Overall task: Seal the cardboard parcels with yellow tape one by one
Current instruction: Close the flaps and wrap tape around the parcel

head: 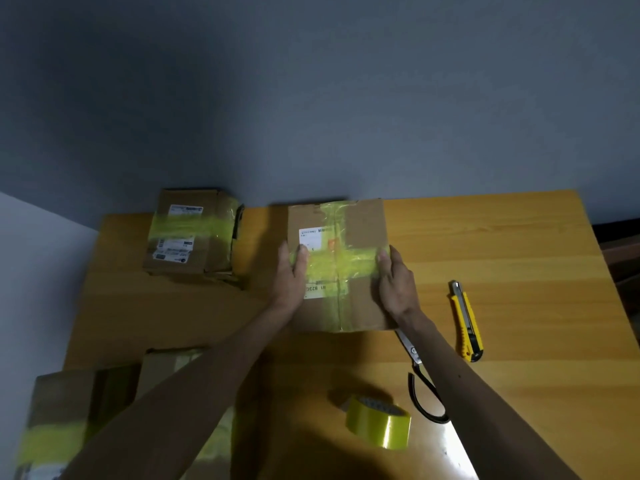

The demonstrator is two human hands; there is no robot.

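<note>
One wooden table [502,244] under all. Taped parcel stack [65,403] near left, centre parcel [363,220] with yellow tape cross [337,268], taped far-left parcel [188,237]. Hands flat on centre parcel, fingers straight, gripping nothing: left hand [292,275] pressing cross's left end, right hand [394,282] its right end. Tape roll [379,426] near front, scissors [420,375] beneath right forearm, utility knife [465,320] further right. Risks: wrinkles or lifted tape ends from uneven pressing; scissors snagged on drawing right arm back.

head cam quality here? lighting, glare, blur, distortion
Head view: dim overall, upper half murky wall; bright glare patch on the table beside the scissors handle; near parcels lie in shadow; wide-angle lens splays the table edges; focus soft, central parcel label mostly smeared; tape roll clearest.
</note>
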